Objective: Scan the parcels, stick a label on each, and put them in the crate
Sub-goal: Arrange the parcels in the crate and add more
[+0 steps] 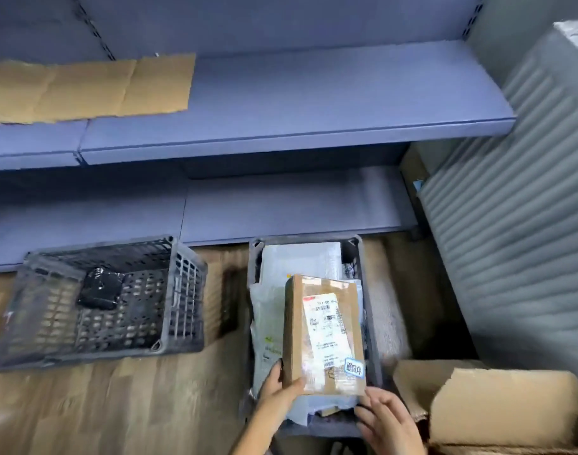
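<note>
Left hand [281, 385] grips the cardboard parcel [323, 330] by its near-left corner; right hand [391, 418] hangs loose-fingered beside the near-right corner, holding nothing. I see the parcel held above the full crate [373, 336].

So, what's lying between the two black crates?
Nothing: the head view shows only bare wooden floor between the left crate and the right crate.

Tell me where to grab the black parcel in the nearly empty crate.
Come straight down from above: the crate walls fence off its sides. The black parcel lies flat and alone on the crate floor, so probably clamp across its two opposite edges.
</note>
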A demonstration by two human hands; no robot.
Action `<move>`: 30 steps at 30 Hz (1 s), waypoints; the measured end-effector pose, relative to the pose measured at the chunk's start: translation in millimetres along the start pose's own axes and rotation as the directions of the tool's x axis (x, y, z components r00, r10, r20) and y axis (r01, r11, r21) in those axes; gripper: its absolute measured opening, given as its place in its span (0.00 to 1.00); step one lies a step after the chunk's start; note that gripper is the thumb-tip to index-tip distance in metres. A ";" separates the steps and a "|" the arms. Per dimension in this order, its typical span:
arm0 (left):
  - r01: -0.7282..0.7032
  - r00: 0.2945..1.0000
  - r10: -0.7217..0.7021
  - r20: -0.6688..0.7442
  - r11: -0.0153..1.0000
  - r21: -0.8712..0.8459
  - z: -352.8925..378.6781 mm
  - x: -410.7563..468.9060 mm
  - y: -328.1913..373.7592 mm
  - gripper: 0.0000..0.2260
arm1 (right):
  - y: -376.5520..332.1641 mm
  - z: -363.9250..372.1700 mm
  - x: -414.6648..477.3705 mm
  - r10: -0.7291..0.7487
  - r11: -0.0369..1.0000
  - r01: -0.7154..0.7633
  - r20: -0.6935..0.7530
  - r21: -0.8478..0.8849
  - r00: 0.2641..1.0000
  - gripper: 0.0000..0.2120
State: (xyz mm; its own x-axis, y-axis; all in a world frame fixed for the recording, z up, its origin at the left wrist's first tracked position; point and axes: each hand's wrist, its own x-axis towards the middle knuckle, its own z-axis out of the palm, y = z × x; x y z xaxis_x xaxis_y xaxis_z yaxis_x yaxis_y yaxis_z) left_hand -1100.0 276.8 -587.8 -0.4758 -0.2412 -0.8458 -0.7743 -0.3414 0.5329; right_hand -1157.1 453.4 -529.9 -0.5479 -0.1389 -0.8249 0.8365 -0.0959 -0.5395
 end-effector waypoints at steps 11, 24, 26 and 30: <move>-0.003 0.962 0.204 -0.184 0.676 0.737 35.5 112.4 -79.0 0.32 | 63.2 -1.3 94.9 0.022 0.991 -0.022 -0.001 -0.134 1.000 0.06; -0.150 0.906 0.420 0.048 0.212 0.966 23.8 91.8 -72.9 0.28 | 72.9 18.5 143.3 0.007 0.509 0.094 0.113 -0.856 0.994 0.32; -0.153 0.966 0.237 0.109 0.179 0.972 15.4 102.6 -72.1 0.29 | 70.3 22.3 149.9 0.062 0.481 0.073 0.117 -0.874 0.991 0.34; -0.136 0.989 0.079 0.125 0.161 0.977 10.4 118.4 -52.2 0.28 | 57.8 25.1 167.9 0.144 0.365 0.028 0.086 -0.931 0.986 0.33</move>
State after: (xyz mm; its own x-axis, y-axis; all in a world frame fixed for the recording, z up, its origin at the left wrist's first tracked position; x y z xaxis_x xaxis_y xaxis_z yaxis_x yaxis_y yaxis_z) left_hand -1120.3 275.5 -716.0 -0.5841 -0.1524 -0.7972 -0.4679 0.8658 0.1773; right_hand -1200.9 399.7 -695.4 -0.4199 -0.2358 -0.8764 0.2939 0.8783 -0.3771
